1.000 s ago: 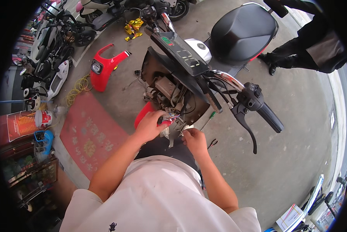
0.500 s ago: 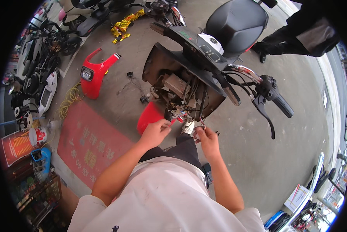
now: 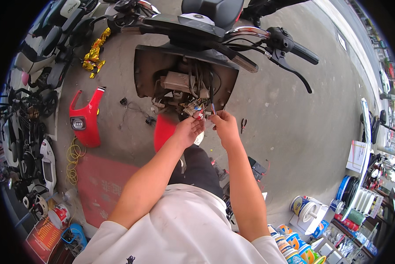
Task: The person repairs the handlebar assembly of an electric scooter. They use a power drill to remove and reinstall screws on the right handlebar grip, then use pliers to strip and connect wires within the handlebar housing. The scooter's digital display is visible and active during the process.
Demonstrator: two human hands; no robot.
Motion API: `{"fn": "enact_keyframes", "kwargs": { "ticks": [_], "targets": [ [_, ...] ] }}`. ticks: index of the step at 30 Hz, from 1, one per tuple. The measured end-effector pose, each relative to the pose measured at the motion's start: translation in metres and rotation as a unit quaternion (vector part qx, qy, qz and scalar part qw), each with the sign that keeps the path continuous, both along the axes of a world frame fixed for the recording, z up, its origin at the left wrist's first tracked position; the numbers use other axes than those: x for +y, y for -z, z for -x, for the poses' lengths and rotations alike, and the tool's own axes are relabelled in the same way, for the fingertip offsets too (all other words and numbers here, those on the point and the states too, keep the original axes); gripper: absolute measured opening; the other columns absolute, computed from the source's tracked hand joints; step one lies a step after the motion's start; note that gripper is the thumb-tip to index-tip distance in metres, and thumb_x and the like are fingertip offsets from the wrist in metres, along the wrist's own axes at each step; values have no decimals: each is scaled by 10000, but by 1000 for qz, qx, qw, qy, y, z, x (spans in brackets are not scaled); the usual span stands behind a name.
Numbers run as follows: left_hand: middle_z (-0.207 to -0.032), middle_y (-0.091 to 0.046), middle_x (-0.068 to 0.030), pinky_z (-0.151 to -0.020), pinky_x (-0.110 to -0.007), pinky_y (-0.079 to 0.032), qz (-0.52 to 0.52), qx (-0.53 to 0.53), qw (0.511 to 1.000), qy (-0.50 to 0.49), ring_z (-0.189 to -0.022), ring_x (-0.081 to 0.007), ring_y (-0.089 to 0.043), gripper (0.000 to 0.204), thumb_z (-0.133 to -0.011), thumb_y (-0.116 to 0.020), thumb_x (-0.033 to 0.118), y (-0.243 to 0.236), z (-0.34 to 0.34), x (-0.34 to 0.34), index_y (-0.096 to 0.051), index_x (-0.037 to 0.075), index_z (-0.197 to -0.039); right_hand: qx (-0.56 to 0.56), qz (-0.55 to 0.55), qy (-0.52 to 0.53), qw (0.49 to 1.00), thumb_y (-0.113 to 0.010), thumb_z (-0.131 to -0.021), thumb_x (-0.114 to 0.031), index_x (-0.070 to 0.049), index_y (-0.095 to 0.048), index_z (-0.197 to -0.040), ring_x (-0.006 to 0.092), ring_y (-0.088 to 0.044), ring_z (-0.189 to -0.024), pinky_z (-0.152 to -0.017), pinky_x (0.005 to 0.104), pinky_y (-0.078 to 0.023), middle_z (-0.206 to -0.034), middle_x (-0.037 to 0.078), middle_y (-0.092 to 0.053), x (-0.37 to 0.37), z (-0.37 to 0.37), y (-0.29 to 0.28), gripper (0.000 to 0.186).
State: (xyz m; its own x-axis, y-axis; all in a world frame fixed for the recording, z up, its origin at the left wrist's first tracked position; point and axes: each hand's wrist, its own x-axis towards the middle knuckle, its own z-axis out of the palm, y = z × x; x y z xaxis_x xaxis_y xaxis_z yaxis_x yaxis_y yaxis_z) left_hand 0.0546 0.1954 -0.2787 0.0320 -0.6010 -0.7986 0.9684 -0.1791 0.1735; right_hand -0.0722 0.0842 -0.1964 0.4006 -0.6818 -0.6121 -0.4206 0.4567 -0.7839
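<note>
A scooter's open front housing [image 3: 147,70] exposes a metal box [image 3: 175,81], cables and a cluster of small connectors [image 3: 196,110]. My left hand [image 3: 189,128] has its fingers curled at the lower wires, thumb and fingertips on a small red-and-white connector [image 3: 198,115]. Just right of it, my right hand [image 3: 224,125] pinches a cable [image 3: 213,108] hanging from the housing. Part of a red panel [image 3: 162,134] shows behind my left forearm.
Parked scooters [image 3: 39,110] line the left. A red front fairing [image 3: 89,127], yellow hose [image 3: 74,163] and gold foil [image 3: 94,53] lie on the floor. Pliers [image 3: 243,126] lie right of my hands. Another person's dark leg [image 3: 252,13] is beyond the seat. Containers [image 3: 290,240] stand lower right.
The view has swung so the scooter appears higher and more centred. My left hand has moved back up onto the connectors; my right hand has risen along the cable.
</note>
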Motion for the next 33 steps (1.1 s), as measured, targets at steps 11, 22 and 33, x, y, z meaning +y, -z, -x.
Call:
{"fn": "enact_keyframes", "kwargs": {
  "ticks": [11,22,33],
  "targets": [
    [-861,-698,-74,-818,-341,-526,-66,3,998,6,-827,-217,-630,211,-965,-615,248,-42,-29,6,-675,46,-961,-143,-98,-23,985,-655,-935,-84,59,-622,-1096,141,-647,-761,-683,296,-519,-869,77,-704,-11,10,6,218],
    [-683,-483,29,-600,-293,-350,-57,-14,974,221,-655,-148,-450,240,-909,-625,343,-65,-101,16,-544,164,-772,17,105,-72,992,-709,-900,-232,32,-627,-884,391,-663,-722,-688,463,-504,-794,210,-683,29,-54,-11,277],
    [-874,-709,-29,-760,-327,-522,22,105,963,248,-831,-178,-649,244,-1006,-618,339,-45,-122,15,-702,111,-988,-139,-96,247,954,-715,-968,-192,12,-686,-1041,114,-617,-746,-644,291,-497,-928,39,-715,57,-42,-39,218]
  ]
}}
